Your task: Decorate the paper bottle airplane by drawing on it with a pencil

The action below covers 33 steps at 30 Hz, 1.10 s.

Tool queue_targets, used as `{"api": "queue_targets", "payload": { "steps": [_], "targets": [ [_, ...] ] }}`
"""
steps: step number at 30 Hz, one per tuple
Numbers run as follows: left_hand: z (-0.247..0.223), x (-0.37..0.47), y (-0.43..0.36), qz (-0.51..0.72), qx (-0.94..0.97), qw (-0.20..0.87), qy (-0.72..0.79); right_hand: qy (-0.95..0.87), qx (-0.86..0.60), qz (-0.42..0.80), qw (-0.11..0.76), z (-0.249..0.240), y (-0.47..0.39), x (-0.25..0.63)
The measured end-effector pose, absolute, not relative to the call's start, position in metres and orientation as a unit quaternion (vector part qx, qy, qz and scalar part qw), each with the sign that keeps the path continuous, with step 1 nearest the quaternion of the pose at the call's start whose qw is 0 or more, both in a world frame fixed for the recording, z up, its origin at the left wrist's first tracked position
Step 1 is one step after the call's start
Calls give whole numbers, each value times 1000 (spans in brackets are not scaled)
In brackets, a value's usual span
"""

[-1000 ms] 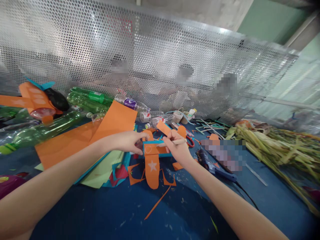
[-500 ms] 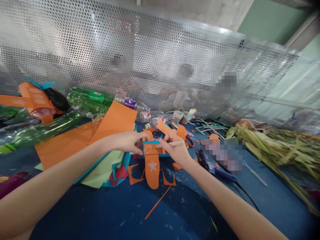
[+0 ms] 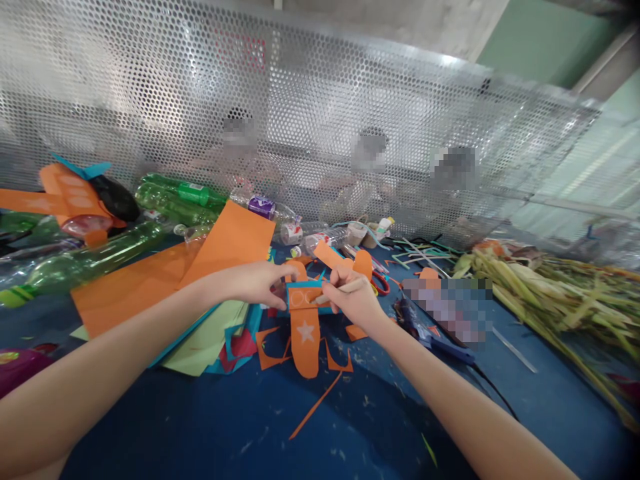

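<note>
An orange paper shape [image 3: 306, 341] with a pale star and a blue-edged crosspiece lies at the middle of the blue table. Two pale round outlines show on its orange upper panel. My right hand [image 3: 353, 293] grips a light-coloured pen [image 3: 327, 297], its tip on that panel beside the second outline. At the left end of the crosspiece rests my left hand [image 3: 265, 283], thumb and fingers apart around the paper's edge. Orange offcuts [image 3: 273, 350] lie on both sides of the shape.
Orange sheets [image 3: 225, 243] and green paper [image 3: 195, 347] lie left, with plastic bottles [image 3: 100, 257] behind. Red-handled scissors [image 3: 381, 285], a blue glue gun [image 3: 445, 348] and dry husks [image 3: 550, 300] are to the right. People sit beyond a perforated metal screen [image 3: 310, 87].
A second round outline now shows beside the first on the orange panel. My right hand has shifted slightly right with the pen; my left hand has hardly moved.
</note>
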<state>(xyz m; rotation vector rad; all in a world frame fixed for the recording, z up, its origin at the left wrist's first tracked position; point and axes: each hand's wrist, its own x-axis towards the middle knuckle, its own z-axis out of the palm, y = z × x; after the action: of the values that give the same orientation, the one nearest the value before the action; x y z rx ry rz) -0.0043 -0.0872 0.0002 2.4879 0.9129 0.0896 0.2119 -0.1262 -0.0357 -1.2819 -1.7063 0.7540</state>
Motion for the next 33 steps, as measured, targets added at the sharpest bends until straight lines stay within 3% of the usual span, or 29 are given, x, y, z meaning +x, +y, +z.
{"api": "queue_targets", "payload": {
  "steps": [9,16,27,33],
  "targets": [
    [-1,-5,-86,32,908,248,336,-671,-532,233,460,-32,-124,214],
    [5,-3,-91,29,905,251,342,-646,-519,262,494,-32,-123,216],
    [-1,-5,-85,33,909,248,332,-656,-523,258,479,-35,-125,212],
    [-2,-6,-85,33,915,247,317,-630,-515,258,520,-25,-128,217]
  ]
}}
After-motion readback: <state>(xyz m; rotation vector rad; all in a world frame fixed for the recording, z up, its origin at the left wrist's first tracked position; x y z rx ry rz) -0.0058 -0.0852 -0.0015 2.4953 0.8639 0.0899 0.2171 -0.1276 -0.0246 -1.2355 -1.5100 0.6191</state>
